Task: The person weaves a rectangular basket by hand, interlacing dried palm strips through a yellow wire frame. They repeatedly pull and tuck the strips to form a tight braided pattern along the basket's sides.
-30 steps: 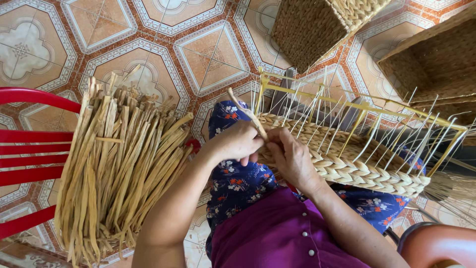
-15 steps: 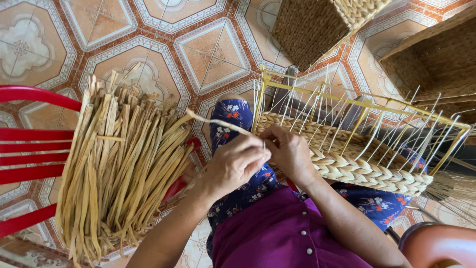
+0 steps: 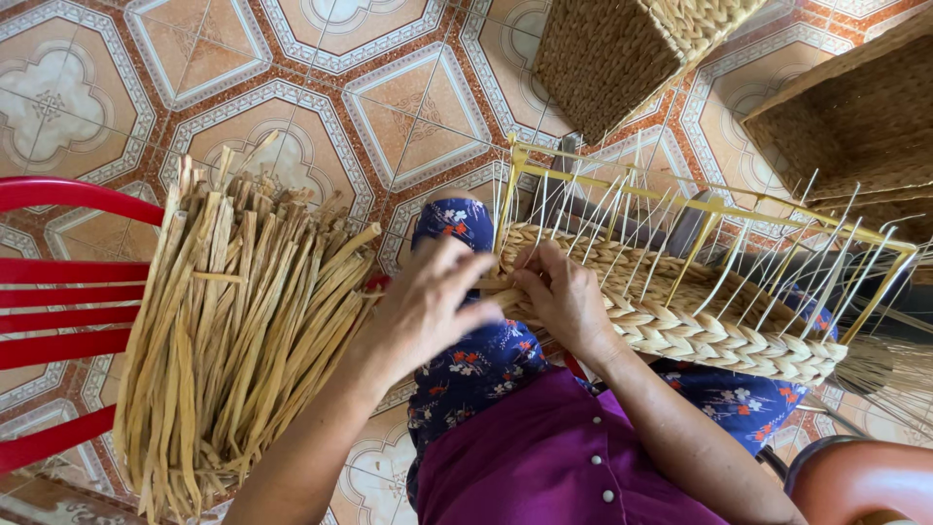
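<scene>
The half-made basket (image 3: 671,321) lies on the person's lap, on its yellow frame (image 3: 714,206) with thin white sticks poking up. A moment ago the left hand (image 3: 428,306) pinched a long strand up high; now it has dropped low with fingers spread open, holding nothing, so that strand looks pulled through. The right hand (image 3: 564,297) is curled and presses down on the woven edge. Beside the left arm, a bundle of dry straw strips (image 3: 233,331) rests on a red chair (image 3: 58,311).

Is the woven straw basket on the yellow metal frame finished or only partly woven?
Partly woven: the woven straw basket leaves bare thin uprights above it.
</scene>
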